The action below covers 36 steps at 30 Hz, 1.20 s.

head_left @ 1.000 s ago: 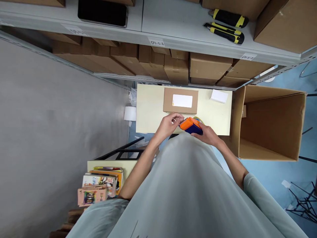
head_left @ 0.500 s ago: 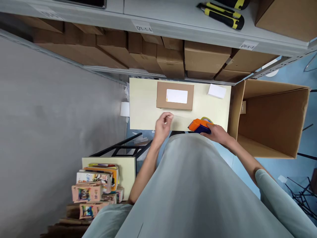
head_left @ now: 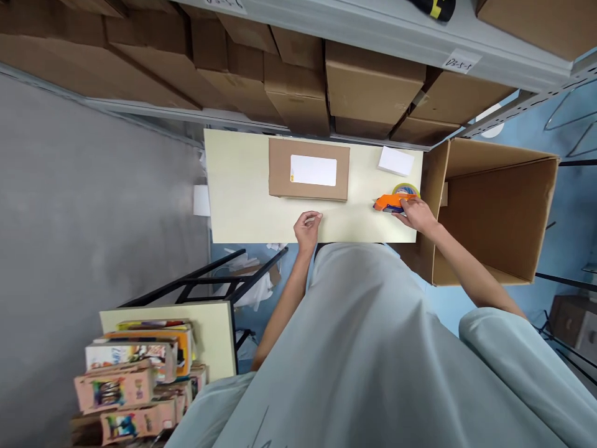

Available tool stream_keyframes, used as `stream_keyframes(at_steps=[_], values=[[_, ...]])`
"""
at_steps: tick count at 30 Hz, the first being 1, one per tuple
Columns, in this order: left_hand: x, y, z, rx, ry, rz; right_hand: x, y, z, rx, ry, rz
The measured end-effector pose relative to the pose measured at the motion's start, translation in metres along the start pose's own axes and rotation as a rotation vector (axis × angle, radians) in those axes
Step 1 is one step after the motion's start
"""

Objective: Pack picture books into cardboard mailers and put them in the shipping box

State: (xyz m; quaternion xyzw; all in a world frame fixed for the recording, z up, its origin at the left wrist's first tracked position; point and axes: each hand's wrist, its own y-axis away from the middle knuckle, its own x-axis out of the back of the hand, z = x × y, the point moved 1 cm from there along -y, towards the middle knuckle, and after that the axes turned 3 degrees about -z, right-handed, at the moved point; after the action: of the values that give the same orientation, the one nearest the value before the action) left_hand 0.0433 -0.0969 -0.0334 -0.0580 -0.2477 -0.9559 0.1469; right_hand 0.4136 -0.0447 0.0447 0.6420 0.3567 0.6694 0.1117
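My left hand [head_left: 308, 230] is closed in a pinch above the table's front edge, just below the brown cardboard box [head_left: 278, 168]. A strip of clear tape is at its fingertips, hardly visible now. My right hand [head_left: 416, 214] grips an orange and blue tape dispenser [head_left: 389, 202] at the right part of the table, with a tape roll [head_left: 405, 189] showing at its back. The box lies flat and closed, with a white label [head_left: 313, 170] on its top. Neither hand touches the box.
The pale table [head_left: 242, 211] also bears a small white box [head_left: 395, 161]. A large open carton [head_left: 494, 211] stands at the right. Boxes [head_left: 373, 81] fill the shelf beyond. Books [head_left: 125, 361] are stacked on a side table at lower left.
My right hand has moved away from me and to the right with the tape dispenser. The tape stretched between both hands no longer shows. My left hand stays pinched; the view has shifted.
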Motion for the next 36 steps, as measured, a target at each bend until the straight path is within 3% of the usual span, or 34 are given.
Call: stream_keyframes(at_steps=[8,13,17,23,26,28,30,32,34,36], values=[[-0.016,-0.031,-0.017,-0.046,0.067,-0.001,-0.02,-0.022,0.0,-0.123,-0.011,-0.001],[-0.034,-0.043,-0.018,-0.054,0.088,0.128,-0.024,-0.033,-0.005,-0.154,-0.059,0.051],[-0.055,-0.04,-0.02,0.005,0.143,0.245,-0.022,-0.036,-0.01,-0.189,-0.087,0.065],[-0.074,-0.04,-0.015,0.166,0.348,0.294,-0.025,-0.035,-0.015,-0.198,-0.126,0.074],[-0.069,-0.046,-0.009,0.278,0.464,0.305,-0.03,-0.037,-0.013,-0.196,-0.145,0.088],[-0.06,-0.047,-0.006,0.322,0.476,0.231,-0.033,-0.038,-0.012,-0.186,-0.159,0.104],[-0.048,-0.042,-0.003,0.362,0.401,0.16,-0.033,-0.038,-0.012,-0.174,-0.177,0.125],[-0.034,-0.034,0.003,0.385,0.239,0.204,-0.032,-0.038,-0.012,-0.169,-0.184,0.133],[-0.023,-0.03,0.02,0.283,0.027,0.353,-0.03,-0.038,-0.013,-0.168,-0.173,0.123],[-0.023,-0.038,0.048,0.065,-0.188,0.445,-0.028,-0.038,-0.015,-0.163,-0.15,0.119]])
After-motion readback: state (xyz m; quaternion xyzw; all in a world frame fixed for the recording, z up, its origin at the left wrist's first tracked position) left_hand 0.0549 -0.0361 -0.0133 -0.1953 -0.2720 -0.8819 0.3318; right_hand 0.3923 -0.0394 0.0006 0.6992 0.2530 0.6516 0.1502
